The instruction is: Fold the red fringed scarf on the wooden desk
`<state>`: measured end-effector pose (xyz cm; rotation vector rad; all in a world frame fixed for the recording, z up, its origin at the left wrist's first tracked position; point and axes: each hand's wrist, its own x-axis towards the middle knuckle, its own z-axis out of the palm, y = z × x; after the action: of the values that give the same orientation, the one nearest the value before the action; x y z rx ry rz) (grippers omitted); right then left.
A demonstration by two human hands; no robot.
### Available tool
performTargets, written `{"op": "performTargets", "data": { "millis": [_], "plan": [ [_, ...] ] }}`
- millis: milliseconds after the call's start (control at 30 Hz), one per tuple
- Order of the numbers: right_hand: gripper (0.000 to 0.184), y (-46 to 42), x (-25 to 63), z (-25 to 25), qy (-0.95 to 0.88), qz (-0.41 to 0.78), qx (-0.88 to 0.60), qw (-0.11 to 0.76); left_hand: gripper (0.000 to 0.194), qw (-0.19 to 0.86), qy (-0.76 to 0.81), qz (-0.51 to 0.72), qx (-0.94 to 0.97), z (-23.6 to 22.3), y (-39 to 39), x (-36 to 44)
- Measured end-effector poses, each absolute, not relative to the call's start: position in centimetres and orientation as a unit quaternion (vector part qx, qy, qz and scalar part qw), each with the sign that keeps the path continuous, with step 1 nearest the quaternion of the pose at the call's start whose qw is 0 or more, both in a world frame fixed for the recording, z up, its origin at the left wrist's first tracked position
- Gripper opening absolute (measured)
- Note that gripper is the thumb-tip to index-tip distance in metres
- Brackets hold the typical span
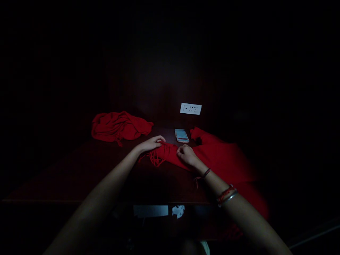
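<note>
A red cloth [225, 159] with a fringe of loose threads [159, 156] lies across a dark table [106, 170], draping off its right front side. My left hand [152, 143] pinches the fringe threads at the cloth's left end. Just to the right, my right hand [186, 154] is closed on the cloth's edge next to the fringe. Thread bands and a metal bangle sit on my right wrist and forearm.
A second red cloth [117, 126] lies crumpled at the back left of the table. A phone [182, 135] with a lit screen lies just behind my hands. A white wall socket plate [190, 108] is on the dark wall. Pale objects [159, 211] lie below the table edge.
</note>
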<state>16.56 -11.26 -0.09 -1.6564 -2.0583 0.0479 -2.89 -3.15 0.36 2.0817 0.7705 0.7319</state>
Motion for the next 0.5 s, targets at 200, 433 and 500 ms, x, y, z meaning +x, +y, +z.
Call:
{"op": "performTargets", "data": {
  "millis": [200,433,500],
  "plan": [
    [0.01,-12.2,16.1,1.2,-0.747,-0.036,-0.561,0.355,0.038,0.465,0.247,0.242,0.815,2.2,-4.8,-3.8],
    [0.008,-12.4,16.0,1.6,-0.748,0.015,-0.555,0.365,0.04,0.454,0.232,0.23,0.829,3.5,-6.0,-4.4],
    [0.007,-12.5,15.9,1.6,-0.75,-0.004,-0.539,0.383,0.038,0.347,0.234,0.286,0.862,3.6,-6.8,-3.6]
  ]
}}
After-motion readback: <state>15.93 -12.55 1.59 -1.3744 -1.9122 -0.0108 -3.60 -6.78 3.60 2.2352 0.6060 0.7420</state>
